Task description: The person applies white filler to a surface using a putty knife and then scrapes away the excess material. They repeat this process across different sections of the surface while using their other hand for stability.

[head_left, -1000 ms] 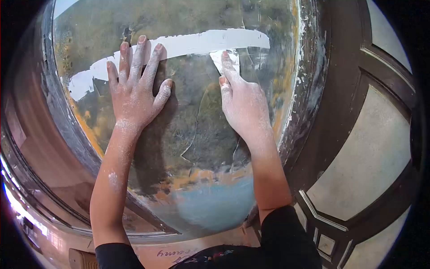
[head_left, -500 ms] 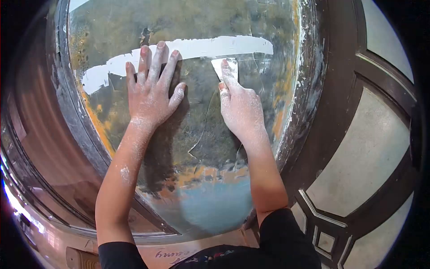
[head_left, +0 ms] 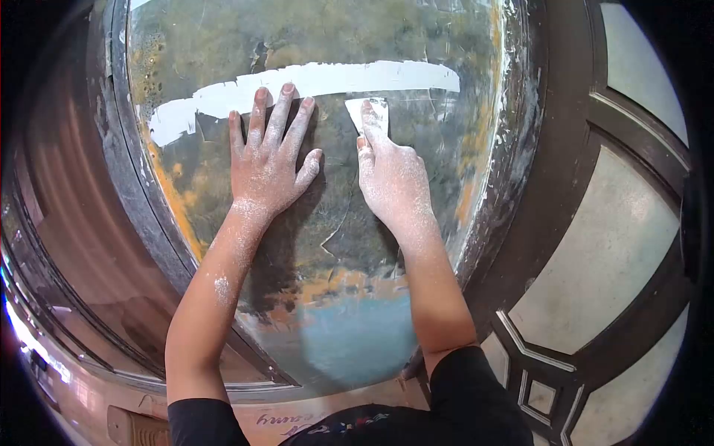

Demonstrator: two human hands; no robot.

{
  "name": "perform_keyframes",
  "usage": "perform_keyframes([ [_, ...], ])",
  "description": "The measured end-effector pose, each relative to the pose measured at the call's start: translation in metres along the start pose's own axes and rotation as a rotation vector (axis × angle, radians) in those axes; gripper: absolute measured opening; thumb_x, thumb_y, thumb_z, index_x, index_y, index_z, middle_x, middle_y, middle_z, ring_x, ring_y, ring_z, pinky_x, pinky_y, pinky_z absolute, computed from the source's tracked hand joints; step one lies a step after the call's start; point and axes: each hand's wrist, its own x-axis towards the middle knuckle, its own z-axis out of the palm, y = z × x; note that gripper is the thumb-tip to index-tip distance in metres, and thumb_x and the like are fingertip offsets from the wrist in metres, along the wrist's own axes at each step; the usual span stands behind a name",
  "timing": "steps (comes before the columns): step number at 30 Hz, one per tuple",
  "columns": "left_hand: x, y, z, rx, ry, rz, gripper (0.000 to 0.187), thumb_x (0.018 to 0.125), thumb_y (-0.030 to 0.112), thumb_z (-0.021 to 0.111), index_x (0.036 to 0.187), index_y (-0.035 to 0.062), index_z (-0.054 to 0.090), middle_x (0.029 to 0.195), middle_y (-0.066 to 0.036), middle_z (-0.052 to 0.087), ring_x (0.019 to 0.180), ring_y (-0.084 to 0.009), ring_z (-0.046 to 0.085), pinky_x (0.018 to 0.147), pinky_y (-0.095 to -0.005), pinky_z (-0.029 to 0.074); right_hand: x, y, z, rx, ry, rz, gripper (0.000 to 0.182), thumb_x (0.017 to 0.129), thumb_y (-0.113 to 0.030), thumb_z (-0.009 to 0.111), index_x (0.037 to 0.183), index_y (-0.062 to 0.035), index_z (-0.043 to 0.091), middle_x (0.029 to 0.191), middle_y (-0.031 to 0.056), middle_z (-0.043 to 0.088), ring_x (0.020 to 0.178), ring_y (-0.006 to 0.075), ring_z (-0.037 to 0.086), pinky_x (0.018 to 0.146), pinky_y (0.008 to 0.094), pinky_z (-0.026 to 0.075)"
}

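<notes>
A flat scraper point(head_left: 377, 111), its blade smeared with white, is gripped in my right hand point(head_left: 396, 175). My index finger presses along its face, and the blade's edge lies just below a white putty strip point(head_left: 357, 76) on the mottled wall panel point(head_left: 342, 178). Left of it, my left hand point(head_left: 266, 167) rests with fingers spread against the panel. Its middle fingertips overlap the strip's lower part. White powder coats both hands and wrists.
Bare orange and blue paint point(head_left: 357, 334) shows lower on the panel. Scuffed frame edges run along its left point(head_left: 137, 201) and right point(head_left: 513, 134) sides. A dark door point(head_left: 554, 186) with pale inset panels stands at the right, and a brown glossy surface point(head_left: 82, 223) at the left.
My right hand has shifted slightly left with the scraper, a little lower from the strip. My left hand has slid a little down and right. The view has drifted slightly.
</notes>
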Motion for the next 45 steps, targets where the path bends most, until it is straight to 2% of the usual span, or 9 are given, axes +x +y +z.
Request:
perform_keyframes([
  [7,-0.001,-0.001,-0.002,-0.011,0.014,0.005,0.075,0.09,0.048,0.062,0.158,0.0257,0.038,0.168,-0.005,0.024,0.156,-0.0328,0.013,0.122,-0.0639,0.009,0.001,0.0,0.003,0.073,0.03,-0.014,0.052,0.104,-0.026,0.046,0.155,-0.0173,0.038,0.088,0.0279,0.069,0.089,0.0468,0.067,0.083,0.0555,0.051],
  [9,-0.003,-0.003,-0.003,-0.004,0.011,0.012,0.074,0.09,0.047,0.062,0.157,0.0258,0.038,0.168,-0.005,0.024,0.156,-0.0327,0.013,0.121,-0.0639,0.01,-0.003,0.014,0.007,0.032,0.034,0.04,0.055,0.104,-0.026,0.047,0.158,-0.0235,0.033,0.092,0.0254,0.071,0.09,0.0436,0.07,0.085,0.0547,0.054],
  [14,-0.013,-0.003,-0.003,0.008,-0.024,-0.008,0.073,0.09,0.044,0.063,0.157,0.025,0.04,0.168,-0.006,0.024,0.156,-0.0347,0.013,0.12,-0.0656,0.012,-0.009,0.061,0.003,0.009,0.092,0.063,0.056,0.103,-0.027,0.049,0.157,-0.0266,0.035,0.094,0.0256,0.071,0.089,0.0449,0.069,0.084,0.0539,0.054],
  [19,-0.021,0.016,0.0,-0.059,-0.039,-0.055,0.078,0.087,0.045,0.065,0.157,0.0234,0.038,0.169,-0.009,0.019,0.156,-0.0392,0.008,0.118,-0.0711,0.008,0.011,0.076,-0.015,0.061,0.236,-0.03,0.053,0.104,-0.025,0.048,0.155,-0.0209,0.039,0.089,0.0259,0.07,0.085,0.0456,0.068,0.08,0.0549,0.054],
  [23,0.004,0.029,-0.002,-0.035,-0.032,-0.038,0.077,0.087,0.044,0.065,0.157,0.0234,0.039,0.169,-0.008,0.019,0.156,-0.0385,0.008,0.117,-0.0726,0.008,0.015,0.073,-0.02,0.052,0.169,0.038,0.05,0.104,-0.027,0.049,0.153,-0.0202,0.041,0.097,0.0297,0.067,0.092,0.0501,0.063,0.082,0.0559,0.05],
  [25,0.022,0.03,-0.002,-0.037,0.024,-0.013,0.076,0.087,0.044,0.065,0.156,0.024,0.04,0.168,-0.008,0.022,0.156,-0.0392,0.01,0.116,-0.0728,0.008,0.007,0.068,-0.022,0.01,0.107,0.069,0.055,0.103,-0.024,0.051,0.156,-0.0215,0.037,0.091,0.0271,0.07,0.089,0.0443,0.069,0.084,0.0536,0.055],
  [33,0.033,0.04,0.007,0.053,0.045,-0.069,0.073,0.091,0.048,0.06,0.158,0.0265,0.037,0.169,-0.005,0.023,0.156,-0.036,0.013,0.121,-0.0658,0.011,0.017,0.069,-0.026,-0.06,0.072,0.067,0.059,0.101,-0.022,0.054,0.157,-0.0203,0.034,0.097,0.023,0.072,0.092,0.0416,0.07,0.085,0.0527,0.055],
  [35,0.033,0.04,0.006,0.067,0.044,-0.068,0.073,0.092,0.05,0.057,0.158,0.0273,0.036,0.169,-0.005,0.022,0.156,-0.0346,0.012,0.122,-0.0646,0.011,0.013,0.07,-0.024,0.053,0.102,0.067,0.051,0.105,-0.023,0.049,0.155,-0.0217,0.039,0.094,0.0287,0.068,0.091,0.0481,0.066,0.082,0.0548,0.051],
  [45,0.03,0.038,0.006,0.089,0.04,-0.064,0.073,0.093,0.051,0.055,0.159,0.0268,0.035,0.169,-0.004,0.022,0.156,-0.0332,0.013,0.122,-0.0637,0.011,0.011,0.098,-0.03,0.01,0.133,0.05,0.056,0.104,-0.023,0.05,0.157,-0.0205,0.035,0.092,0.0269,0.071,0.089,0.0426,0.07,0.084,0.0529,0.055],
])
